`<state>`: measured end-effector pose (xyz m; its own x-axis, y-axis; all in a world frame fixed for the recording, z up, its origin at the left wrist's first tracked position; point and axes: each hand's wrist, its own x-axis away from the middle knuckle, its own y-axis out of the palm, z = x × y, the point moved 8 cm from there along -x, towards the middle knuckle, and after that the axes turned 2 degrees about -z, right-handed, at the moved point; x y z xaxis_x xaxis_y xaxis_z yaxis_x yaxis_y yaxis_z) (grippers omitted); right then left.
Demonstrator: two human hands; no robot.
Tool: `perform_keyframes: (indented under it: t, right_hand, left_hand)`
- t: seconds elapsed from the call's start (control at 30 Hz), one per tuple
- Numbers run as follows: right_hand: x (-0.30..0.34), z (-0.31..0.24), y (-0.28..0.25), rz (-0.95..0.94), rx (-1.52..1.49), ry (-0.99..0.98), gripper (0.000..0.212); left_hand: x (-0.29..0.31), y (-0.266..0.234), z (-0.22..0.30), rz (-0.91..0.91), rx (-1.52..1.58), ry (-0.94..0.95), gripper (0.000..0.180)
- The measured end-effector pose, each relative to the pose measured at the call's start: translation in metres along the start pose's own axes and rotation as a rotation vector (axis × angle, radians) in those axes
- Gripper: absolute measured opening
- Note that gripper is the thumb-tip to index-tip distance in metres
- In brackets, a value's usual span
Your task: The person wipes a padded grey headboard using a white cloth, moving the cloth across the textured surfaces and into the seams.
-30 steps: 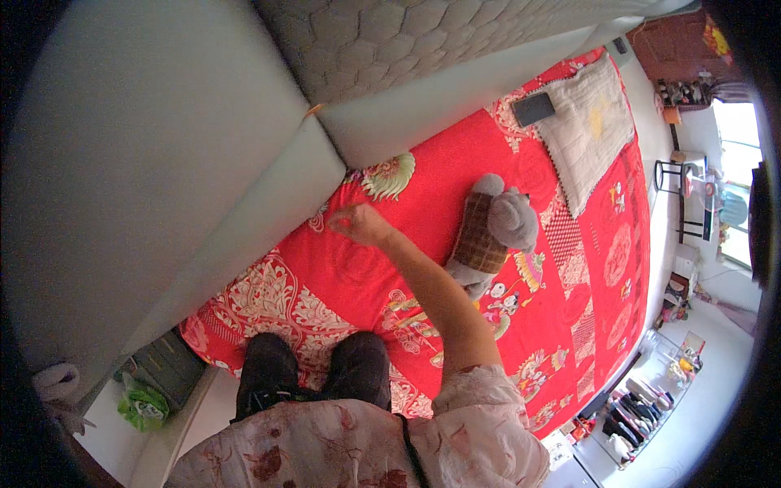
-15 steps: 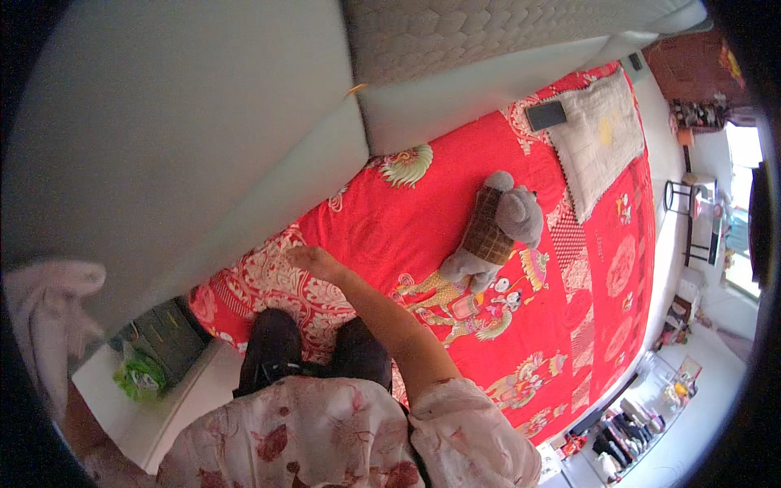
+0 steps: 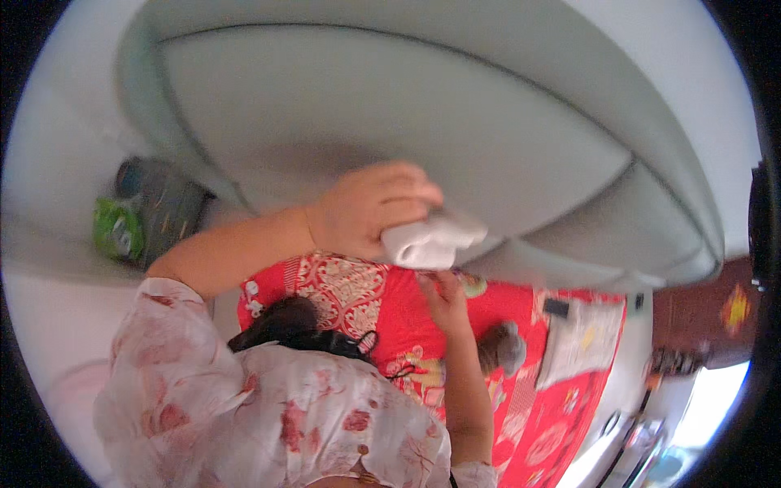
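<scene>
A folded, pale pinkish-white cloth (image 3: 429,241) is gripped by my left hand (image 3: 376,210), its fingers bent over the top. The cloth is up against or just in front of the smooth padded grey-green headboard (image 3: 390,98); motion blur hides whether they touch. My right hand (image 3: 444,299) is raised just below the cloth, its fingers loosely apart and blurred, with nothing seen in them. Beneath my hands lies the bed, under a red patterned bedspread (image 3: 399,302). My right forearm partly hides a grey plush toy (image 3: 506,348) in a brown checked outfit.
A beige pillow (image 3: 582,342) lies at the right of the bed, with a dark flat rectangular object (image 3: 556,307) at its corner. To the left are a dark grey cabinet (image 3: 172,199) and a bright green plastic bag (image 3: 116,229). A brown door (image 3: 704,313) is at far right.
My left hand has brought the cloth from the far left to the middle, before the headboard. My right hand has risen from over the bed toward the cloth. The view has swung along the headboard.
</scene>
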<state>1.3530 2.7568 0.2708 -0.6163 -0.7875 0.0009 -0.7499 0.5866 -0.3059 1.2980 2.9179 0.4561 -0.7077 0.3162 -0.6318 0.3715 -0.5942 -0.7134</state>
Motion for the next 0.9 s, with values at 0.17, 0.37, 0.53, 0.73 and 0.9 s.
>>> perform_keyframes:
  t: [0.17, 0.37, 0.53, 0.73, 0.9]
  right_hand:
    - [-0.045, -0.116, 0.024, -0.051, 0.184, -0.341, 0.023]
    - [-0.081, -0.292, 0.118, 0.076, 0.08, -0.929, 0.026]
    - [-0.098, -0.265, 0.353, -0.568, 0.598, -1.261, 0.045]
    - [-0.17, -0.181, 0.364, -0.571, 0.12, -0.29, 0.058]
    - [-0.154, -0.154, 0.425, -0.681, -0.039, -0.07, 0.071]
  left_hand:
    - [0.251, -0.005, -0.072, 0.342, 0.632, -1.092, 0.042]
    - [0.39, -0.081, -0.049, 1.546, 1.33, -1.011, 0.048]
    - [0.358, -0.116, -0.034, 1.62, 1.372, -0.924, 0.048]
    - [0.43, -0.149, -0.061, 1.715, 1.367, -1.001, 0.052]
    - [0.428, -0.143, -0.063, 1.359, 0.97, -1.318, 0.052]
